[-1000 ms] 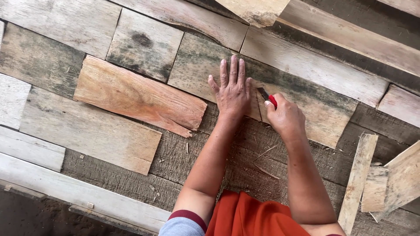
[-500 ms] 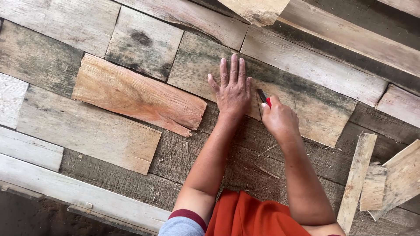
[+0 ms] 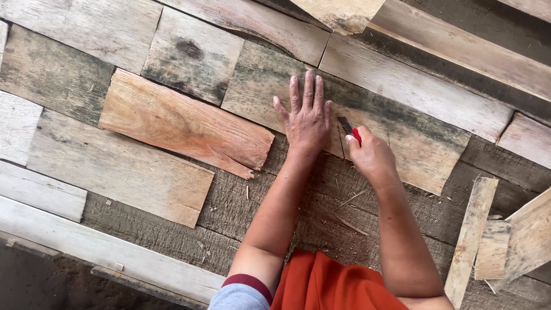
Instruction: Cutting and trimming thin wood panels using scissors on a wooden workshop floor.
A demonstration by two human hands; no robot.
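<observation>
A: Left hand is flat on the grey board, palm down, fingers spread and pointing to the far side.

B: And just right of it, the right hand, fingers curled tight round a red knife. The dark blade end pokes out the far side of the fist and sits on the board, right beside the left hand's little finger.

A: Touching that finger?

B: Cannot tell. Very close, though.

A: The board is weathered, mottled with dark green stain, and runs at a slant from the middle out to the right. A thin line crosses it under the blade, heading to its near edge.

B: Left of the board, a reddish plank, fresher in colour, its right end ragged, stopping just short of the left wrist.

A: Nearer still on the left, a pale plank, then a long whitish one along the near edge.

B: Everything lies on a bed of rough dark timber, with splinters scattered between the forearms.

A: Off to the right, a narrow strip and some offcuts overlapping, well apart from both hands.

B: Orange cloth at the bottom, and a grey sleeve with a maroon cuff on the left arm.
</observation>
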